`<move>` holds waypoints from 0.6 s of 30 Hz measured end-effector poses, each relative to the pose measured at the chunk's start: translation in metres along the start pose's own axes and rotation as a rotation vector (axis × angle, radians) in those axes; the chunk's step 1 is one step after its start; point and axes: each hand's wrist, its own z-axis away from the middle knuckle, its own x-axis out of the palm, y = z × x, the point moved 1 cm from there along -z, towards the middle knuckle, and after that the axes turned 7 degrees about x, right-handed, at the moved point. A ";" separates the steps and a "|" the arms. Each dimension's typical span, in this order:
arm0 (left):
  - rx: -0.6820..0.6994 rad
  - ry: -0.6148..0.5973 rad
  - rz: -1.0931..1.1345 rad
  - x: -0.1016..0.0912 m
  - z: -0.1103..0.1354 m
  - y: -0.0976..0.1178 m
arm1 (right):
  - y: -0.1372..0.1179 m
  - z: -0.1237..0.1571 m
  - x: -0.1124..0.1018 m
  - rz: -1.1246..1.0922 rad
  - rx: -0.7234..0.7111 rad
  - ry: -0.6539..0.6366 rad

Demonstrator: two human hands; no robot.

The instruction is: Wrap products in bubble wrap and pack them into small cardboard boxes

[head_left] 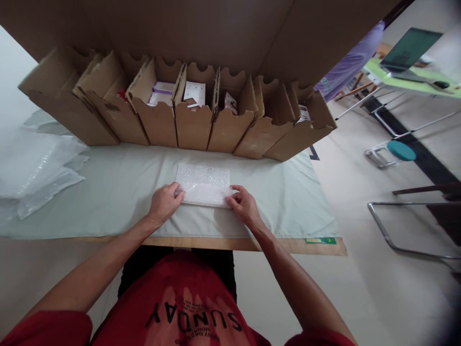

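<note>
A sheet of clear bubble wrap point(204, 175) lies on the pale green cloth in front of me, its near part folded over into a flat band. My left hand point(166, 202) pinches the left end of that fold between thumb and fingers. At the opposite end, my right hand point(245, 204) grips the fold's right edge with its thumb on top. Whether anything lies inside the fold cannot be made out.
Several cardboard bins point(194, 126) stand in a row along the back, some with small boxes inside. Clear plastic bags point(46, 168) are heaped at the left. The cloth-covered table point(118, 211) ends at a wooden front edge. To the right stand a blue stool point(401, 150) and a laptop point(410, 50).
</note>
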 end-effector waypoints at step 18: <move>0.727 -0.198 -0.208 -0.014 -0.002 -0.021 | -0.015 0.019 0.004 0.920 -0.679 -0.068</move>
